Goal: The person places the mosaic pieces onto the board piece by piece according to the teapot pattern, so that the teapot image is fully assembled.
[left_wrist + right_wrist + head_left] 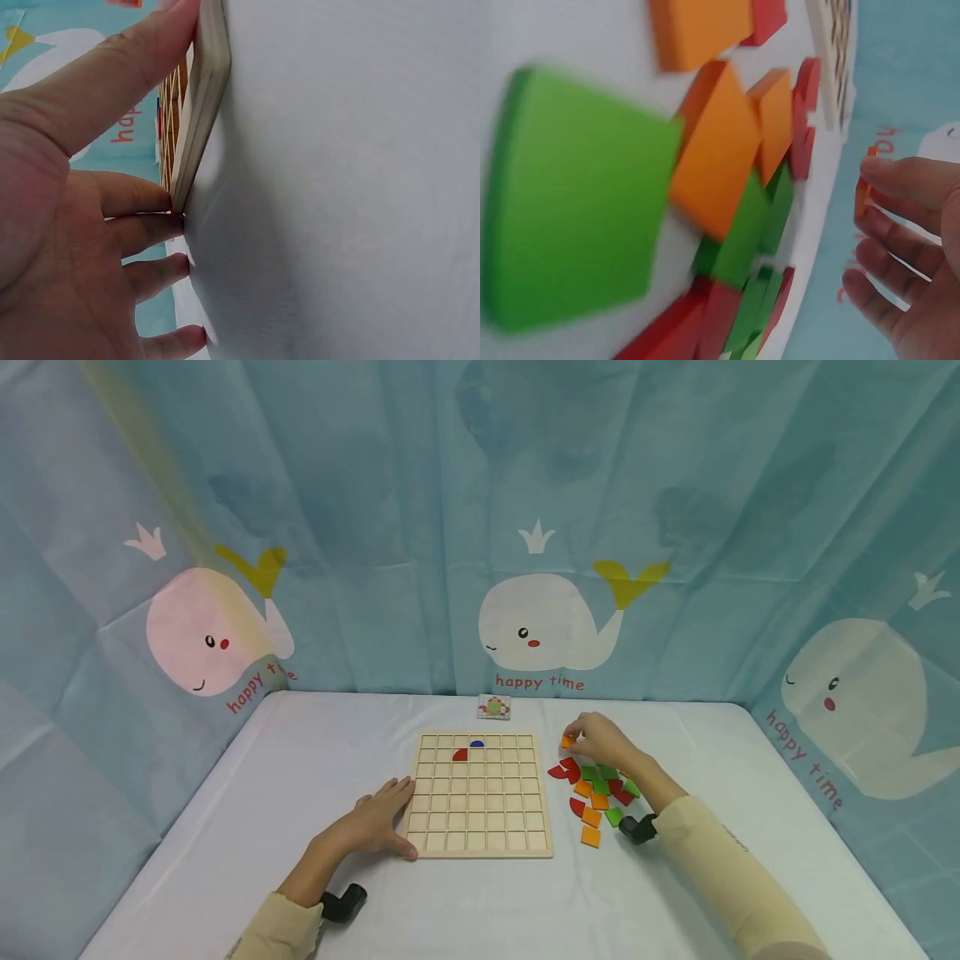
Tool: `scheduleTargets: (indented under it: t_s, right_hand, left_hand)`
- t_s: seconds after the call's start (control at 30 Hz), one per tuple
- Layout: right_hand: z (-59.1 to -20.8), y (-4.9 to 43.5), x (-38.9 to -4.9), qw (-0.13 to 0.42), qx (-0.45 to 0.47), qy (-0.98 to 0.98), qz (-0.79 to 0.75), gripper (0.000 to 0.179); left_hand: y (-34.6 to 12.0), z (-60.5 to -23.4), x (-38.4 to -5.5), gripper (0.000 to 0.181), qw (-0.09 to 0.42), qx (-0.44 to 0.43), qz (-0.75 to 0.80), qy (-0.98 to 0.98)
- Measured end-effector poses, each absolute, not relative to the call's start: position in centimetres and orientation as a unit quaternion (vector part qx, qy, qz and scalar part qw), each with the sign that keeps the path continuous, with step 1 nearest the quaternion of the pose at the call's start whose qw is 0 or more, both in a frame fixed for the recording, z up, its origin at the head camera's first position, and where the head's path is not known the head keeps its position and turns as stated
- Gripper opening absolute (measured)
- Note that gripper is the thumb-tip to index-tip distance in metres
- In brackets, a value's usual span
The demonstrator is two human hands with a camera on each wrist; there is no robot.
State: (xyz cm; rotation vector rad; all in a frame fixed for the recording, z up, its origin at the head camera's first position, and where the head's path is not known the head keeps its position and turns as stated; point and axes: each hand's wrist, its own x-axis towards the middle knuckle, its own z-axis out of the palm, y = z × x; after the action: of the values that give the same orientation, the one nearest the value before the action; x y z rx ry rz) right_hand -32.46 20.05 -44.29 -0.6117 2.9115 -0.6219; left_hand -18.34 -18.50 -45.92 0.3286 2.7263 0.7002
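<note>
A wooden grid board lies on the table, with a red quarter-round tile and a blue half-round tile in its upper cells. Spread along the board's left edge, my left hand touches it. Its thumb lies at the near corner and the fingers are fairly straight. To the right of the board's far end, my right hand pinches a small orange square tile between thumb and fingers, held above the table. Below that hand lies a loose pile with orange tiles, green tiles and red tiles.
A small printed card with a coloured pattern lies beyond the board, near the table's back edge. White cloth covers the table. A blue curtain with whale prints hangs behind and at both sides.
</note>
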Motion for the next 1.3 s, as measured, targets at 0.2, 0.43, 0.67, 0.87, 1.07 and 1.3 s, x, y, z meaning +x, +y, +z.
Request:
scheduleTargets:
  t_s: [0.2, 0.43, 0.67, 0.87, 1.07, 1.3]
  right_hand:
    - [-43.9, 18.3, -32.6, 0.037, -0.227, 0.95, -0.211, 0.023]
    - [-43.7, 15.9, -32.6, 0.006, -0.276, 0.937, -0.212, 0.02]
    - [-43.8, 13.6, -33.1, 0.026, -0.279, 0.938, -0.206, 0.021]
    - [-44.2, 11.9, -33.3, 0.029, -0.298, 0.93, -0.214, 0.02]
    - [-44.4, 10.0, -33.0, 0.024, -0.31, 0.927, -0.21, 0.017]
    - [-44.9, 8.0, -32.8, 0.034, -0.317, 0.926, -0.203, 0.02]
  left_hand:
    - [-18.5, -46.0, -18.4, 0.115, 0.153, 0.12, 0.236, 0.952]
    - [-18.5, -46.3, -18.5, 0.114, 0.15, 0.122, 0.232, 0.953]
    - [-18.5, -46.4, -18.6, 0.113, 0.148, 0.124, 0.222, 0.956]
    - [-18.6, -46.5, -18.7, 0.114, 0.147, 0.126, 0.226, 0.955]
    - [-18.6, -46.4, -18.6, 0.115, 0.144, 0.122, 0.232, 0.954]
    - [-18.6, -46.4, -18.6, 0.117, 0.143, 0.118, 0.232, 0.955]
